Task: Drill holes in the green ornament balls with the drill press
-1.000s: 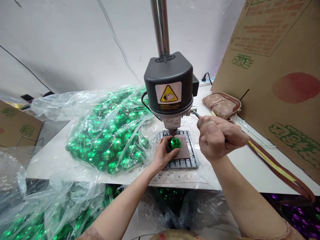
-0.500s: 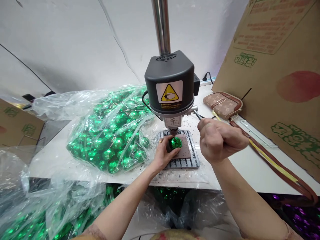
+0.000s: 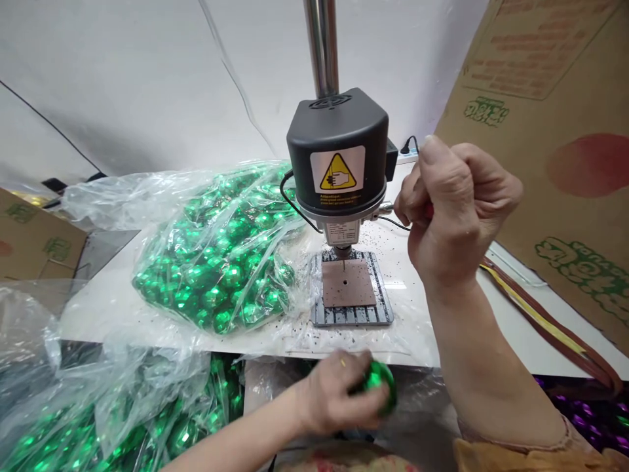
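My left hand (image 3: pixel 339 393) grips a shiny green ball (image 3: pixel 382 385) just in front of the table's front edge, slightly blurred by motion. Raised at the right, my right hand (image 3: pixel 455 203) is wrapped round the feed lever (image 3: pixel 386 208) of a small black drill press (image 3: pixel 339 157); most of the lever is hidden by the fingers. Under the chuck the thin drill bit (image 3: pixel 344 265) hangs above a brown board (image 3: pixel 350 292) with a dark hole in it. That board lies on the slotted metal base (image 3: pixel 354 316), which has dark shavings on it.
A clear plastic bag of green faceted balls (image 3: pixel 216 262) lies left of the press on the white table (image 3: pixel 113 295). More bagged green balls (image 3: pixel 187 426) sit below at left. At right are a cardboard box (image 3: pixel 555 196), a brown strap (image 3: pixel 550 328) and purple balls (image 3: pixel 580 413).
My left hand has pulled the green ball off the board, toward me and down past the table edge. My right hand has risen with the lever, and the bit stands bare above the board.
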Demonstrator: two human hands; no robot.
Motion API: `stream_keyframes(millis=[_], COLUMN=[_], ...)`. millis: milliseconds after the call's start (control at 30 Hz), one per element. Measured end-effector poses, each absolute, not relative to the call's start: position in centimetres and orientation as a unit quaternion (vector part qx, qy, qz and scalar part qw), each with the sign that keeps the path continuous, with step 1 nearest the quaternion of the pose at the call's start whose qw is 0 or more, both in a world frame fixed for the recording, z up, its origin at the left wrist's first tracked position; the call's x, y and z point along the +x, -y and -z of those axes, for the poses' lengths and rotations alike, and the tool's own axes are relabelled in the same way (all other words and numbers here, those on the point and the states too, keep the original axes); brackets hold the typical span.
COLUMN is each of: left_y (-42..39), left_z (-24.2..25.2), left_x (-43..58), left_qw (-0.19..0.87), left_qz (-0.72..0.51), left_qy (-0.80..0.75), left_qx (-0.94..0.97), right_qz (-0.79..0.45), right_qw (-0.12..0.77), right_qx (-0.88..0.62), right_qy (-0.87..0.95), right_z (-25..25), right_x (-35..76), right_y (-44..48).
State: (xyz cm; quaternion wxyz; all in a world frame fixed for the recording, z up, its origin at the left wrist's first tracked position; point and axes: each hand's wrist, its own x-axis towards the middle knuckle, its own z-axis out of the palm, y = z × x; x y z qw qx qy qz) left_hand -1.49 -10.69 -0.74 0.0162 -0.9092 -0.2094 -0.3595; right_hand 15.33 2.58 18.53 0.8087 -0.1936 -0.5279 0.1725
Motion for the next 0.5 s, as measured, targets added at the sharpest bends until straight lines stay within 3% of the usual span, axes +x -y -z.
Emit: stream_keyframes(millis=[67,200,400,500], left_y=[12.9,13.6,11.7,7.7], left_z=[2.7,5.7,3.2,-0.3], left_x=[-2.3,-3.7,-5.2,-6.2], left_qw=[0.037,-0.022,-0.139,-0.112], left_qz=[0.212,0.002,0.174,0.200], left_qy=[0.156,0.240,0.201,0.251], left_qx=[-0.964,-0.971,-0.954,-0.940], right_qz=[-0.177,-0.181,-0.168,-0.157], right_qw=[0.815,0.814,0.818,0.820], right_qx=[-0.187,-0.195,-0.174,-0.181], right_qy=[0.520,0.517,0.523,0.521], right_z=[-18.5,-18.5,-18.1,-18.0], right_x=[15.3,15.3,15.5,15.4], right_y=[-2.6,-2.5,-2.5,-2.3])
